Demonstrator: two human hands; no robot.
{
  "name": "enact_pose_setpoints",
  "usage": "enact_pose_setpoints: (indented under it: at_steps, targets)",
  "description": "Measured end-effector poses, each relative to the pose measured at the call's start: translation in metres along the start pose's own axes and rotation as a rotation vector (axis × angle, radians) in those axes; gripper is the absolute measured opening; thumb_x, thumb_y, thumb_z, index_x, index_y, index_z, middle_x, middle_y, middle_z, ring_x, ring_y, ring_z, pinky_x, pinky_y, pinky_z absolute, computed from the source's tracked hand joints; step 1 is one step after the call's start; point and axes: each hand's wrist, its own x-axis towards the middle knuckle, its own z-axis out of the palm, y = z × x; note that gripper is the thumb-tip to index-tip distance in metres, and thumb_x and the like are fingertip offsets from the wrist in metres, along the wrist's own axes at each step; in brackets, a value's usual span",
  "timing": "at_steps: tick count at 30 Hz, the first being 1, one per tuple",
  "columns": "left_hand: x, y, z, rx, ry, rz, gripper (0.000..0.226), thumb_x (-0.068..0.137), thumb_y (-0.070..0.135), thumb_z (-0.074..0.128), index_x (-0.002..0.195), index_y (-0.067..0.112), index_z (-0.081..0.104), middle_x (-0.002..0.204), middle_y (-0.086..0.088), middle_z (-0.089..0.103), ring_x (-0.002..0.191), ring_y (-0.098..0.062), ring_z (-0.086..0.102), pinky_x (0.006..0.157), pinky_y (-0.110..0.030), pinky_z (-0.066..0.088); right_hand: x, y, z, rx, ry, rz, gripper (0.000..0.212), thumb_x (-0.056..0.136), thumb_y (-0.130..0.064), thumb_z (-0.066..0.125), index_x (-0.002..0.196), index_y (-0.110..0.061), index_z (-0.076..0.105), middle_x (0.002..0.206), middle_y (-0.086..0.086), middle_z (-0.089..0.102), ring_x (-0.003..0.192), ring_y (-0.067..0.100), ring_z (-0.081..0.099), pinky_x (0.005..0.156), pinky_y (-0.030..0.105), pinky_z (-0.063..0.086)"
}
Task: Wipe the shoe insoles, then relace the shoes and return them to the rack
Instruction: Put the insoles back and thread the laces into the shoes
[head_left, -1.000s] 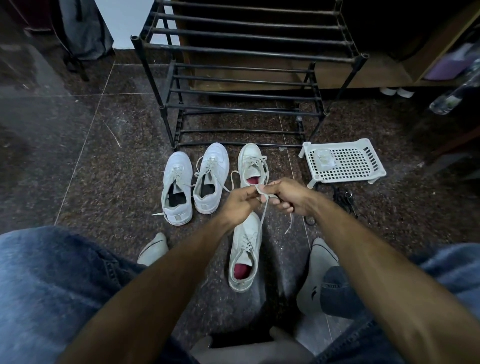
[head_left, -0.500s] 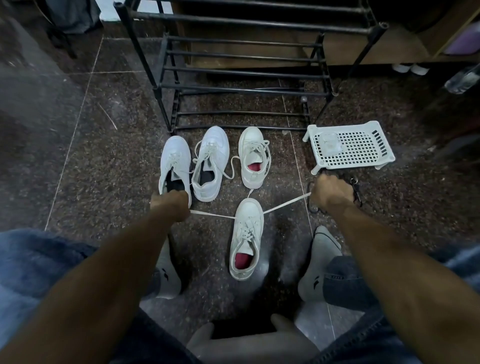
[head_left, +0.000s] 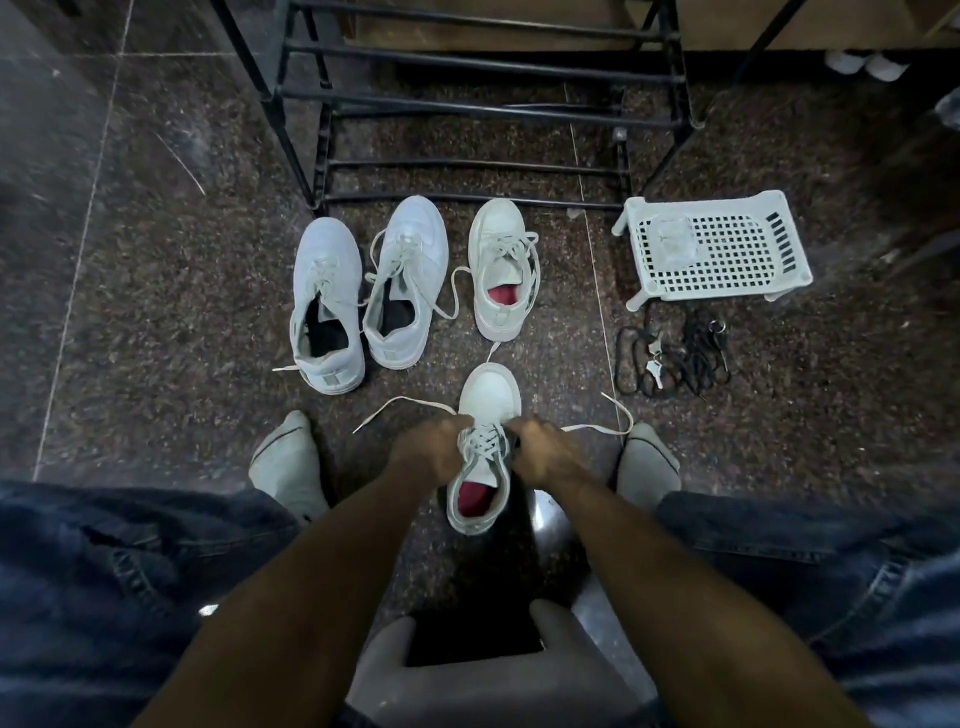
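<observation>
Both hands work at the near shoe (head_left: 485, 457) on the floor between the person's feet: the left hand (head_left: 434, 449) and right hand (head_left: 540, 454) are curled at either side of its eyelets, apparently pinching the lace (head_left: 402, 402), whose loose ends trail outward. Relacing looks nearly finished here; tying comes next, I judge. Three more shoes wait below the empty rack (head_left: 467, 104).

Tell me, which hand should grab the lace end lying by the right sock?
Probably the right hand. It sits on the right side of the shoe, and that lace end trails out just beyond it. The left hand is on the shoe's other side and would have to cross over.
</observation>
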Motion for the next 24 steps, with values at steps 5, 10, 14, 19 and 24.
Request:
enact_pose_setpoints:
  at_steps: [5,10,14,19,24]
  targets:
    - [0.012,0.004,0.004,0.02,0.129,0.048,0.038,0.092,0.025,0.051,0.129,0.033,0.054,0.129,-0.002,0.059,0.114,-0.03,0.059,0.093,-0.043,0.048,0.012,0.003,0.006,0.022,0.058,0.035,0.028,0.081,-0.023,0.057,0.108,-0.028,0.061,0.115,0.006,0.064,0.105,0.031,0.063,0.083,0.036,0.052]
    - [0.016,0.014,0.0,0.179,0.187,0.106,0.02,0.095,0.029,0.048,0.105,0.021,0.063,0.112,-0.005,0.062,0.102,-0.031,0.062,0.08,-0.039,0.048,0.023,0.005,0.009,0.038,0.059,0.058,0.011,0.079,-0.021,0.058,0.09,-0.023,0.061,0.105,0.008,0.066,0.098,0.032,0.064,0.078,0.035,0.052]
    - [0.016,0.009,-0.008,0.063,0.115,0.138,0.013,0.088,0.029,0.057,0.093,0.022,0.067,0.106,-0.004,0.067,0.099,-0.028,0.063,0.079,-0.037,0.051,0.03,0.01,0.002,-0.046,0.015,-0.021,0.011,0.08,-0.021,0.054,0.086,-0.021,0.063,0.106,0.009,0.065,0.1,0.03,0.063,0.08,0.033,0.049]
    - [0.008,-0.009,-0.031,0.219,0.061,0.113,0.015,0.083,0.039,0.06,0.081,0.025,0.056,0.098,-0.007,0.067,0.094,-0.03,0.063,0.07,-0.032,0.044,0.015,0.022,-0.03,-0.246,-0.058,-0.084,0.016,0.086,-0.038,0.054,0.085,-0.023,0.059,0.105,0.004,0.067,0.1,0.027,0.063,0.082,0.034,0.047]
    - [0.001,-0.027,-0.053,0.436,-0.215,0.019,0.034,0.088,0.039,0.06,0.107,0.013,0.068,0.119,-0.01,0.064,0.11,-0.028,0.059,0.092,-0.034,0.047,0.002,0.039,-0.048,-0.197,-0.243,-0.002,0.021,0.082,-0.033,0.064,0.069,-0.021,0.054,0.08,0.001,0.062,0.079,0.02,0.058,0.064,0.026,0.041]
